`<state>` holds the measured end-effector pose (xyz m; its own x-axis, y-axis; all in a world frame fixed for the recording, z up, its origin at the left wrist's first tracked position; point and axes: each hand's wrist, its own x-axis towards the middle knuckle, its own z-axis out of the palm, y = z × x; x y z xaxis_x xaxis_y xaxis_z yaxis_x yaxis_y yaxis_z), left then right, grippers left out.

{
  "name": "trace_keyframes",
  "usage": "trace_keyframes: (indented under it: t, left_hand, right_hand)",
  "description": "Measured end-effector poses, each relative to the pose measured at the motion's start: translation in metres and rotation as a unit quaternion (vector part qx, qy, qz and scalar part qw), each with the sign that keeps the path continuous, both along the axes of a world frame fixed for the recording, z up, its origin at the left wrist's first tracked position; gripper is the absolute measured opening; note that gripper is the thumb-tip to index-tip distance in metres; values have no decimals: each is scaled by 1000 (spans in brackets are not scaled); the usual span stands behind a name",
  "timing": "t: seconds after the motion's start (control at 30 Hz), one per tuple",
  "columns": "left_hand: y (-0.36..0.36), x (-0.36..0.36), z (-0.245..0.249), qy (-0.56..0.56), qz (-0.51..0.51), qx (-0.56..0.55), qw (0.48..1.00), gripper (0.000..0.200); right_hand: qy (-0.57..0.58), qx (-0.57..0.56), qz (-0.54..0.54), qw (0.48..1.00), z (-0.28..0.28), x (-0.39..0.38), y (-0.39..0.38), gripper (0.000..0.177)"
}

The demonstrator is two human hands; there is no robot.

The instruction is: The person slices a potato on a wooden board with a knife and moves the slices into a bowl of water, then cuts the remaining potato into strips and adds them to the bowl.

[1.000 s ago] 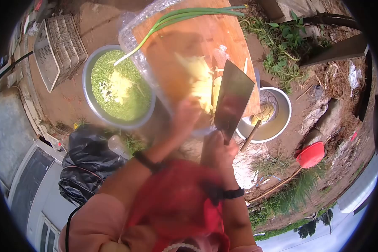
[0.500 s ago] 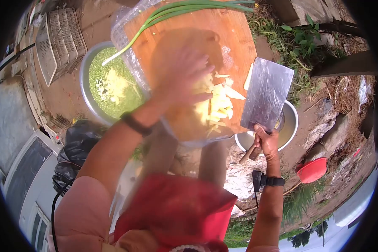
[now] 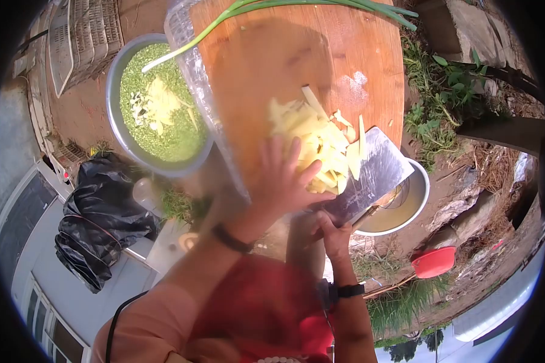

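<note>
My left hand [image 3: 281,181] has its fingers spread and lies against a pile of pale yellow cut pieces [image 3: 321,148] on the wooden board [image 3: 248,78]. Some pieces rest on or beside the blade of the cleaver [image 3: 375,175], which lies low at the board's right corner. My right hand [image 3: 335,233] grips the cleaver near its handle. Long green onions [image 3: 254,11] lie across the far end of the board. Left of the board, a metal basin [image 3: 116,115] holds chopped greens with yellow pieces on top.
Below the cleaver, a pale bowl [image 3: 422,202] stands partly hidden. A red basin [image 3: 433,262] sits at the lower right. To the left are a black plastic bag [image 3: 103,212] and a crate [image 3: 91,42]. Plants grow beyond the board's right side.
The cleaver has moved down and left, its blade now against the yellow pieces. My left hand has come down from over the board to the near side of the pile. The view has shifted.
</note>
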<state>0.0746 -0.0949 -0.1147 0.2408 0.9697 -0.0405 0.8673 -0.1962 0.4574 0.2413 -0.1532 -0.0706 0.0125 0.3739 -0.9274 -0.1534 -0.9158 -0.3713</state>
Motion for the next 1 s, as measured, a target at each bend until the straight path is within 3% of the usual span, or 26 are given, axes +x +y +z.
trace_keyframes:
  t: [0.07, 0.17, 0.27, 0.37, 0.5, 0.57, 0.77, 1.0]
  left_hand:
    - [17, -2, -2, -19, 23, 79, 996, 83]
    - [46, -13, -3, -141, 27, 118, 983, 77]
    - [70, -15, 12, -130, -31, 15, 991, 74]
    - [70, -8, 12, -141, -29, 56, 988, 70]
    - [71, -8, 17, -203, -2, 55, 978, 68]
    - [71, -4, 19, -214, 27, 85, 973, 67]
    - [57, -9, 52, -287, 101, 99, 947, 68]
    - [45, -131, 107, -170, 186, 90, 964, 64]
  right_hand:
    - [-7, 49, 13, 999, -5, -8, -4, 15]
    - [-3, 3, 41, 999, -5, -12, 10, 15]
    - [-8, -34, 60, 998, 5, -23, 40, 13]
    - [4, 10, 90, 996, -11, -24, 33, 13]
    - [-36, 24, 75, 996, 9, -33, 45, 10]
    - [-34, 21, 72, 997, 18, -33, 45, 21]
    - [-91, 87, 126, 984, 41, -21, 12, 24]
    - [3, 51, 219, 974, 89, -133, 48, 10]
